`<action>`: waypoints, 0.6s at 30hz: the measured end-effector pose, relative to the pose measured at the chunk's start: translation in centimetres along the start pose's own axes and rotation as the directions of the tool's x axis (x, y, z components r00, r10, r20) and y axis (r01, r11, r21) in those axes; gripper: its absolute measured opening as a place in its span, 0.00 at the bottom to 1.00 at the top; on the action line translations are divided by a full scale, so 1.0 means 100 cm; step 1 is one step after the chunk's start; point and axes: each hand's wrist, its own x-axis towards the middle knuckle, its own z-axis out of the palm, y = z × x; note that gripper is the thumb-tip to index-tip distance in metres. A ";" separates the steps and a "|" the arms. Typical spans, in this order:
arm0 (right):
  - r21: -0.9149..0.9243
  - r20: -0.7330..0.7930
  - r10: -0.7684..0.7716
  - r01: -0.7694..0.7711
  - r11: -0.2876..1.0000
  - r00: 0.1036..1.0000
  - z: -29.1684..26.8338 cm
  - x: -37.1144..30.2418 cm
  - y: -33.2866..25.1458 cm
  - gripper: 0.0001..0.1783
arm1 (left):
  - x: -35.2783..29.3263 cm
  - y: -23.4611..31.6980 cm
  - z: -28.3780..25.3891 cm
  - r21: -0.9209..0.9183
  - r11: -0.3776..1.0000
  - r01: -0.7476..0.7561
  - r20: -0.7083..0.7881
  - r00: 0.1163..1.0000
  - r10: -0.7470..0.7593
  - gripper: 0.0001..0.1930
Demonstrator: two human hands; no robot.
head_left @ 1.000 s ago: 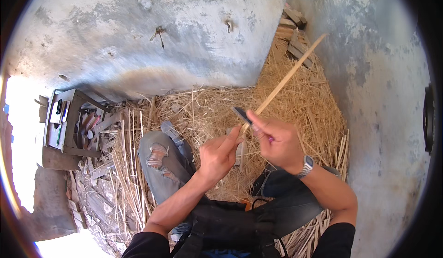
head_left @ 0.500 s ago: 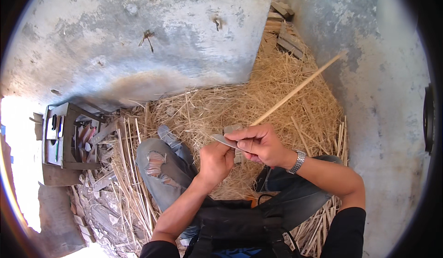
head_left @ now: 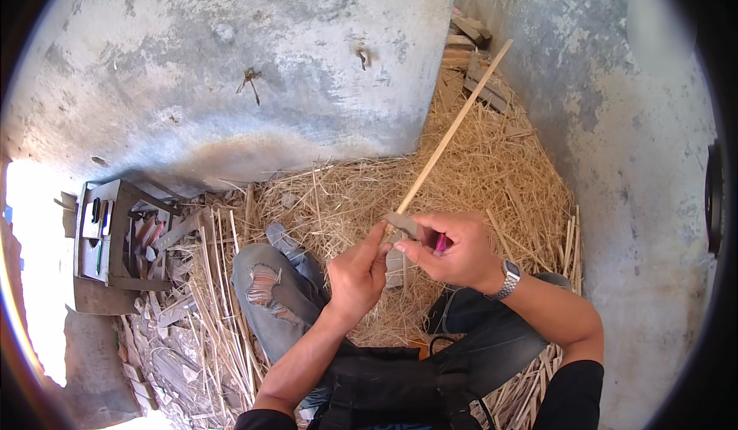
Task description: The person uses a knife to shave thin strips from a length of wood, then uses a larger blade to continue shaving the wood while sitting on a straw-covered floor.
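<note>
A long pale wooden stick [head_left: 453,126] slants up and to the right from between my hands. My left hand [head_left: 357,272] is closed around its near end, with the fingers hiding that end. My right hand [head_left: 457,249] is wrapped round a knife with a pink handle [head_left: 441,242]; its grey blade [head_left: 403,223] lies across the stick close to my left fingertips. Most of the handle is covered by my palm. Just below the blade, a pale block [head_left: 395,268] shows between my legs, partly hidden by my hands.
Straw-like shavings [head_left: 492,172] cover the floor ahead. Long thin strips [head_left: 219,291] lie by my left knee. A small wooden stand [head_left: 115,230] with pens is at the left. Walls [head_left: 307,61] rise ahead and at the right; wood pieces [head_left: 469,30] fill the corner.
The stick has swung to the left at its far end and points more steeply away. My right hand has turned, so the blade now crosses the stick and the pink handle shows.
</note>
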 end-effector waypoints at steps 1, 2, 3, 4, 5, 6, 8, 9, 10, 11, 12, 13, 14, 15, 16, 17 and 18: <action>-0.011 0.004 -0.011 0.011 1.000 1.000 0.001 0.000 0.000 0.12 | 0.000 -0.001 0.001 0.031 0.998 -0.062 -0.025 0.998 0.063 0.19; -0.003 0.006 0.003 -0.003 1.000 1.000 0.002 -0.001 0.001 0.11 | 0.000 -0.001 0.002 0.064 0.995 -0.080 -0.023 0.996 0.082 0.20; 0.003 0.009 0.016 -0.016 1.000 1.000 0.002 -0.002 0.003 0.11 | 0.000 0.000 0.002 0.095 0.990 -0.100 -0.022 0.995 0.102 0.20; 0.010 0.011 0.029 -0.030 1.000 1.000 0.003 -0.002 0.004 0.10 | 0.000 0.001 0.003 0.126 0.985 -0.119 -0.019 0.992 0.123 0.21; 0.013 0.000 0.033 -0.033 0.999 0.999 0.003 -0.002 0.004 0.10 | 0.001 0.001 0.003 0.141 0.980 -0.142 -0.031 0.988 0.148 0.21; 0.018 -0.010 0.037 -0.037 0.999 0.999 0.005 -0.002 0.004 0.09 | 0.003 0.002 0.003 0.158 0.974 -0.164 -0.042 0.984 0.172 0.21; 0.037 -0.018 0.055 -0.055 0.998 0.998 0.008 -0.002 0.005 0.08 | 0.004 0.002 0.002 0.189 0.964 -0.186 -0.041 0.980 0.197 0.22; 0.050 -0.014 0.072 -0.072 0.996 0.997 0.010 -0.003 0.005 0.07 | 0.003 0.003 0.001 0.200 0.962 -0.184 -0.028 0.981 0.193 0.22; 0.063 -0.010 0.089 -0.089 0.994 0.996 0.012 -0.004 0.006 0.07 | 0.002 0.003 0.001 0.212 0.960 -0.182 -0.015 0.982 0.189 0.22; 0.069 0.012 0.109 -0.110 0.992 0.994 0.011 -0.004 0.005 0.07 | 0.002 0.002 0.002 0.200 0.962 -0.187 -0.011 0.981 0.193 0.22; 0.077 0.034 0.128 -0.131 0.988 0.991 0.008 -0.003 0.003 0.08 | 0.002 0.001 0.002 0.190 0.963 -0.192 -0.005 0.980 0.197 0.22; 0.084 0.057 0.147 -0.151 0.985 0.987 0.007 -0.002 0.002 0.09 | 0.002 0.001 0.001 0.181 0.964 -0.197 0.000 0.980 0.200 0.22; 0.092 0.084 0.160 -0.168 0.982 0.983 0.005 -0.001 0.004 0.09 | 0.001 0.002 0.001 0.161 0.970 -0.181 0.015 0.983 0.181 0.22; 0.101 0.112 0.172 -0.183 0.978 0.979 0.004 0.000 0.007 0.10 | 0.001 0.003 0.002 0.142 0.976 -0.164 0.029 0.986 0.161 0.22; 0.109 0.140 0.183 -0.199 0.974 0.973 0.003 0.001 0.010 0.10 | 0.000 0.003 0.003 0.124 0.981 -0.146 0.044 0.989 0.142 0.21; 0.104 0.161 0.174 -0.192 0.976 0.972 0.002 0.002 0.011 0.10 | -0.001 0.003 0.002 0.124 0.983 -0.135 0.053 0.990 0.129 0.20; 0.097 0.182 0.164 -0.184 0.978 0.970 0.000 0.004 0.011 0.10 | -0.002 0.004 0.002 0.122 0.985 -0.125 0.061 0.991 0.118 0.19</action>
